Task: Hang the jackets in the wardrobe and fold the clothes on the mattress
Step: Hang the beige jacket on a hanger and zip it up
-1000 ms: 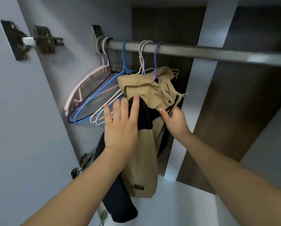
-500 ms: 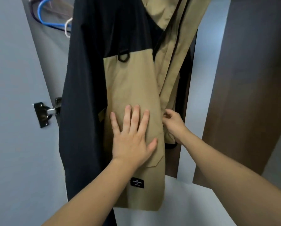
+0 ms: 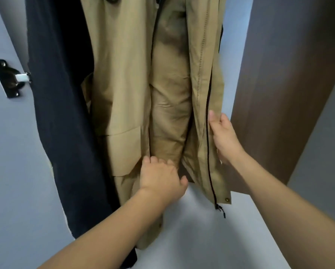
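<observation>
A tan-and-black jacket (image 3: 124, 78) hangs inside the wardrobe, its long axis vertical and its hem pointing down toward the pale wardrobe floor (image 3: 211, 239); its top runs out of view above. The front is unzipped, the two smooth, matte woven tan panels parted to show a creased tan lining between them. A dark sleeve (image 3: 65, 113) of soft-looking black fabric drops straight along the jacket's left side. On the left panel a flat patch pocket with an angled flap sits low. The right panel's edge carries a line of stitching, a black zipper (image 3: 208, 152) running down it to a dangling pull, and a small brass-coloured snap at the hem corner. The person's left hand (image 3: 160, 179) has its fingers curled into the fabric at the lower inner edge of the left panel, gripping it. The right hand (image 3: 223, 134) holds the right panel's outer edge, thumb lying along the front beside the zipper and fingers behind the cloth. A metal hinge (image 3: 7, 78) is fixed to the grey-blue door at left; a dark wood-grain panel (image 3: 289, 84) stands at right.
</observation>
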